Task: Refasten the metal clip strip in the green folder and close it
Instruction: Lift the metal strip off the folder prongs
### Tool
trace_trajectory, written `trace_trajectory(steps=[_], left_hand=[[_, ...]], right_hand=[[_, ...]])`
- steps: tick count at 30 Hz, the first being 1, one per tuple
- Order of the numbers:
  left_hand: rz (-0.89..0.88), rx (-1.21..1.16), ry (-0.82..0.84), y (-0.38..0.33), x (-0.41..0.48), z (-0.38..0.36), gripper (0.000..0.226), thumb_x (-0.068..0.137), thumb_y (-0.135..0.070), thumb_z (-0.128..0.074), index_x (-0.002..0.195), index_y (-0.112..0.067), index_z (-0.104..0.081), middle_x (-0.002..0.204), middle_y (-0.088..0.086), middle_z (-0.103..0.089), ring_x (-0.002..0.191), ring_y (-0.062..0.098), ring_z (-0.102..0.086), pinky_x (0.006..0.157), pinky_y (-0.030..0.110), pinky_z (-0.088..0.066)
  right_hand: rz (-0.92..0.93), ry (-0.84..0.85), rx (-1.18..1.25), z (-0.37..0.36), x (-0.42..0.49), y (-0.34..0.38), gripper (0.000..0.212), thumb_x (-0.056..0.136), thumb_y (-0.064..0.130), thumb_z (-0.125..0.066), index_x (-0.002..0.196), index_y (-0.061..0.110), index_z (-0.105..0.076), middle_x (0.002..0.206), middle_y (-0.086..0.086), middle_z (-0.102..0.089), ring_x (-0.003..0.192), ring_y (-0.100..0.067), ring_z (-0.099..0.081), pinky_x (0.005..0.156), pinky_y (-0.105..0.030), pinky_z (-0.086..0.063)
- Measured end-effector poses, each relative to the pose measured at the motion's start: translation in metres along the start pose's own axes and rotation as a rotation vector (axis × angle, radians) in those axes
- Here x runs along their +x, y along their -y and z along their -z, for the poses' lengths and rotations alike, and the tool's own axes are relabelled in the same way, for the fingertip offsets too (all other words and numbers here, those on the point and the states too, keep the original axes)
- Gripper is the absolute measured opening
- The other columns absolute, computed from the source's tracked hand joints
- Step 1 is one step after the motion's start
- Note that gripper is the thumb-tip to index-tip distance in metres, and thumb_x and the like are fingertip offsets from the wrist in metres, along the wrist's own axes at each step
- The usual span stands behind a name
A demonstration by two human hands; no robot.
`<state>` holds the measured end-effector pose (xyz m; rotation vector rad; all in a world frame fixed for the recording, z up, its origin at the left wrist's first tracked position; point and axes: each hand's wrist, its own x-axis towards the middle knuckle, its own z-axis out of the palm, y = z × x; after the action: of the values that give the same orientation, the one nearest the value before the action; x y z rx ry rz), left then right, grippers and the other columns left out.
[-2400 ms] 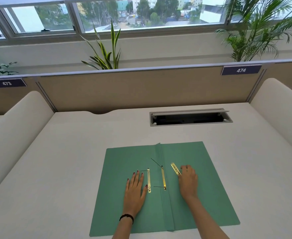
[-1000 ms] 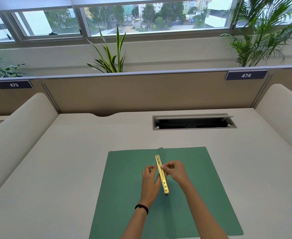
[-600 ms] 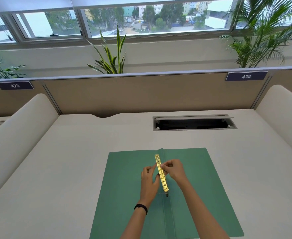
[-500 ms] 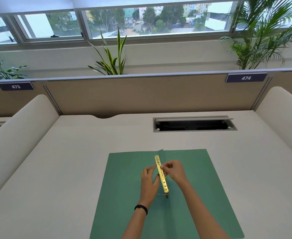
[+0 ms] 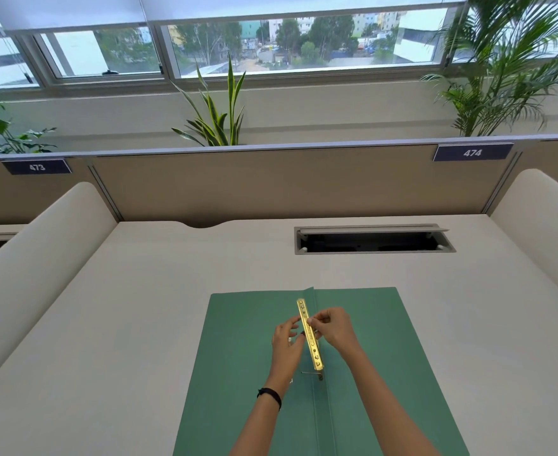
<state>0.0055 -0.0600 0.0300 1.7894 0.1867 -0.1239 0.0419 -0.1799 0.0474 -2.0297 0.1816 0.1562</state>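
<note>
Setting: an office cubicle under a long window, potted plants along the sill, a pale cream table [image 5: 139,307] filling the lower half of the frame.

Folder: a flat green card folder [image 5: 238,357] lies open at lower centre, its spine fold running up the middle.

Strip: a long, narrow brass-coloured metal clip strip [image 5: 310,337] is held just above the fold, lengthwise along it, its near end low over a thin prong [image 5: 309,372] poking out at the spine.

Right hand: the right hand [image 5: 335,329] has its fingers pinched on the strip's right edge near mid-length.

Left hand: the left hand [image 5: 286,340], black band on the wrist, steadies the strip from the left, fingers curled against it; how firm the grip is cannot be told.

Step in hand: likely seating the strip on the fastener's prongs.

Doing it well: keep the strip parallel to the fold, line each end hole over its prong, lower both ends evenly, then bend the prongs flat before shutting the cover.
</note>
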Motion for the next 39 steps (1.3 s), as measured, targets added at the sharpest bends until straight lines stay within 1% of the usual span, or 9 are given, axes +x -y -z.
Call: trace_trajectory(steps=[7, 10, 14, 19, 22, 24, 30, 36, 39], left_hand=[[0.03, 0.042, 0.036, 0.007, 0.001, 0.007, 0.032, 0.091, -0.004, -0.045, 0.116, -0.021, -0.056, 0.108, 0.002, -0.047, 0.096, 0.011, -0.05, 0.07, 0.009, -0.039], [0.145, 0.214, 0.32, 0.014, 0.002, 0.024, 0.039, 0.088, 0.004, -0.04, 0.11, -0.025, -0.054, 0.088, -0.002, -0.055, 0.074, 0.004, -0.051, 0.064, 0.015, -0.041], [0.207, 0.339, 0.72, 0.013, 0.0, 0.047, 0.042, 0.087, 0.002, -0.053, 0.117, -0.026, -0.047, 0.084, -0.008, -0.058, 0.069, -0.008, -0.062, 0.069, 0.009, -0.048], [0.139, 0.304, 0.74, 0.01, -0.005, 0.047, 0.03, 0.091, 0.001, -0.05, 0.12, 0.007, -0.054, 0.065, -0.023, -0.071, 0.065, -0.013, -0.062, 0.066, 0.006, -0.047], [0.124, 0.272, 0.699, 0.008, -0.008, 0.044, 0.024, 0.092, -0.003, -0.05, 0.11, 0.003, -0.063, 0.064, -0.027, -0.07, 0.065, -0.01, -0.061, 0.068, 0.007, -0.046], [0.109, 0.265, 0.667, 0.006, -0.01, 0.041, 0.021, 0.092, -0.006, -0.051, 0.104, 0.0, -0.067, 0.063, -0.026, -0.071, 0.062, -0.009, -0.059, 0.065, 0.006, -0.044], [0.05, 0.256, 0.673, -0.001, -0.012, 0.037, 0.025, 0.093, -0.003, -0.048, 0.104, 0.015, -0.061, 0.056, -0.023, -0.069, 0.057, -0.008, -0.064, 0.056, 0.004, -0.043], [0.089, 0.189, 0.683, -0.003, -0.011, 0.033, 0.024, 0.089, -0.005, -0.055, 0.098, 0.016, -0.063, 0.062, -0.02, -0.072, 0.062, -0.004, -0.067, 0.066, 0.009, -0.05], [0.143, 0.162, 0.695, -0.004, -0.013, 0.034, 0.017, 0.088, -0.005, -0.057, 0.081, -0.003, -0.072, 0.068, -0.018, -0.073, 0.066, -0.001, -0.068, 0.072, 0.011, -0.052]], right_hand=[[-0.032, 0.016, -0.048, -0.001, 0.001, -0.005, 0.023, 0.076, 0.015, -0.071, 0.055, 0.019, -0.064, 0.055, -0.013, -0.067, 0.046, -0.016, -0.059, 0.067, -0.038, -0.055], [-0.076, 0.038, -0.064, 0.0, 0.0, -0.007, 0.031, 0.076, 0.013, -0.071, 0.049, 0.023, -0.06, 0.049, -0.005, -0.061, 0.042, -0.01, -0.057, 0.067, -0.033, -0.053], [-0.122, 0.07, -0.025, -0.002, -0.002, -0.008, 0.018, 0.076, 0.012, -0.071, 0.059, 0.011, -0.066, 0.05, -0.003, -0.06, 0.039, -0.006, -0.056, 0.057, -0.022, -0.049], [-0.162, 0.08, 0.03, -0.006, -0.003, -0.011, 0.01, 0.077, 0.01, -0.071, 0.071, 0.002, -0.071, 0.049, -0.001, -0.06, 0.033, 0.001, -0.053, 0.054, -0.018, -0.047], [-0.194, 0.094, 0.087, -0.007, -0.004, -0.01, 0.017, 0.077, 0.008, -0.07, 0.06, 0.011, -0.067, 0.05, -0.002, -0.061, 0.036, -0.003, -0.054, 0.056, -0.017, -0.049], [-0.214, 0.101, 0.132, -0.005, -0.006, -0.009, 0.024, 0.077, 0.007, -0.07, 0.056, 0.015, -0.064, 0.042, 0.005, -0.06, 0.034, -0.001, -0.053, 0.044, -0.01, -0.043], [-0.247, 0.123, 0.2, 0.0, -0.011, -0.004, 0.022, 0.079, 0.007, -0.068, 0.058, 0.013, -0.063, 0.033, 0.009, -0.057, 0.034, 0.001, -0.052, 0.04, -0.008, -0.039], [-0.249, 0.152, 0.213, 0.0, -0.014, -0.002, 0.015, 0.081, 0.005, -0.066, 0.065, 0.008, -0.065, 0.032, 0.009, -0.058, 0.034, 0.001, -0.054, 0.038, -0.008, -0.04], [-0.249, 0.152, 0.208, 0.0, -0.015, -0.002, 0.014, 0.08, 0.004, -0.066, 0.066, 0.007, -0.065, 0.032, 0.008, -0.058, 0.034, 0.001, -0.054, 0.038, -0.008, -0.041]])
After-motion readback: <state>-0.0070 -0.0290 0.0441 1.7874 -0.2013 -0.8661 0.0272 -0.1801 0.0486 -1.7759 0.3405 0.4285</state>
